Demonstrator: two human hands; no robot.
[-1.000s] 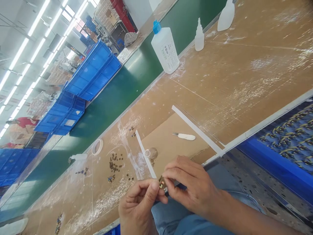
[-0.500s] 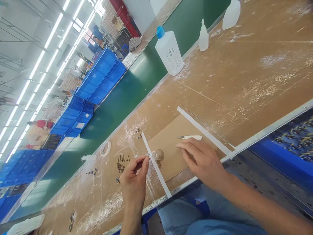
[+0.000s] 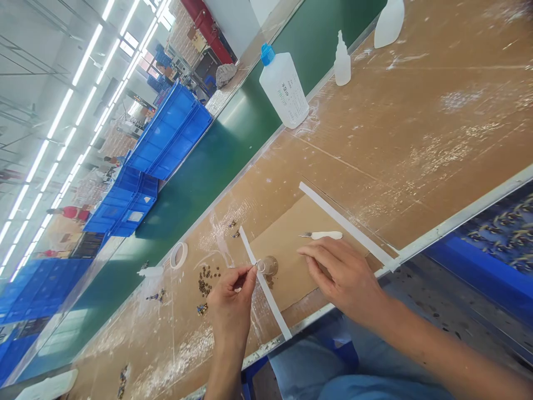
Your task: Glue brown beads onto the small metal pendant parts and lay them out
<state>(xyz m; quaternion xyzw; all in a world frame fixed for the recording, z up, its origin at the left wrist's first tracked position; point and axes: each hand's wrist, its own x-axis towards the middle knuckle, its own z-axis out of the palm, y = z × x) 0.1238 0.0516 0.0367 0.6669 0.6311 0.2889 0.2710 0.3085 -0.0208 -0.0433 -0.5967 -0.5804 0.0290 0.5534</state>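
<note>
My left hand (image 3: 233, 300) has its thumb and forefinger pinched together at the edge of a small, round, translucent cup-like piece (image 3: 267, 266); whatever sits between the fingertips is too small to make out. Wet-looking spots lie by that piece on the cardboard sheet (image 3: 287, 239). My right hand (image 3: 339, 272) hovers over the right part of the sheet, fingers loosely bent and apart, holding nothing. Just beyond its fingers lies a small knife (image 3: 325, 235) with a white handle and a thin metal blade. Left of my left hand, many tiny brown beads (image 3: 205, 282) are scattered on the table.
White tape strips (image 3: 345, 222) edge the sheet. A tape roll (image 3: 179, 255), a small white bottle (image 3: 150, 271) and small coloured pieces (image 3: 156, 295) lie leftward. A blue-capped bottle (image 3: 285, 89) and dropper bottle (image 3: 342, 61) stand behind. Beyond are a green belt (image 3: 233, 128) and blue crates (image 3: 170, 133).
My left hand's fingertips have moved slightly right, closer to the cup-like piece. My right hand stays nearly where it was. The whole view has shifted a little.
</note>
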